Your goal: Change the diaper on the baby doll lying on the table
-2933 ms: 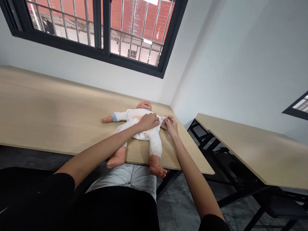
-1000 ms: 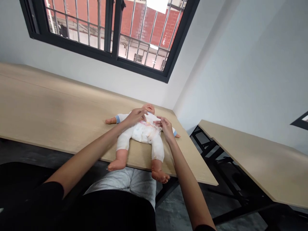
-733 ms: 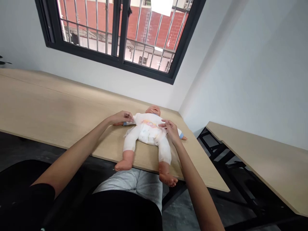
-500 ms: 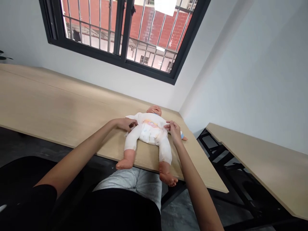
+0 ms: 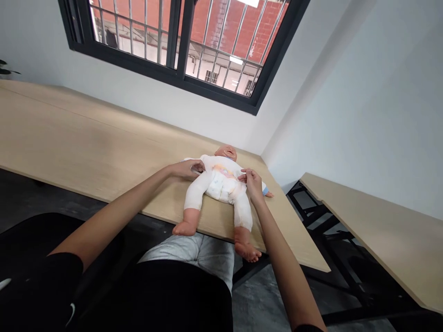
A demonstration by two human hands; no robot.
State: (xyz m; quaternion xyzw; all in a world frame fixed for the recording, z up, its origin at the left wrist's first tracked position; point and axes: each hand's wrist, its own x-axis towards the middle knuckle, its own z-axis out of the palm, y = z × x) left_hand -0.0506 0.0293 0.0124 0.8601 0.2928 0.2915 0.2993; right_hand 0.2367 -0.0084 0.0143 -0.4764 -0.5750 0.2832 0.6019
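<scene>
On a desk point(image 5: 104, 133), baby doll point(image 5: 221, 177) — left hand point(image 5: 187, 169), right hand point(image 5: 252, 180) touching

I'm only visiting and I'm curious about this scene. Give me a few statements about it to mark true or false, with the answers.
1. The doll lies on its back on the table. True.
2. The left hand holds a bottle. False: it is at the doll's white suit.
3. The window has metal bars. True.
4. The doll's head is nearest the person. False: its feet are.
</scene>
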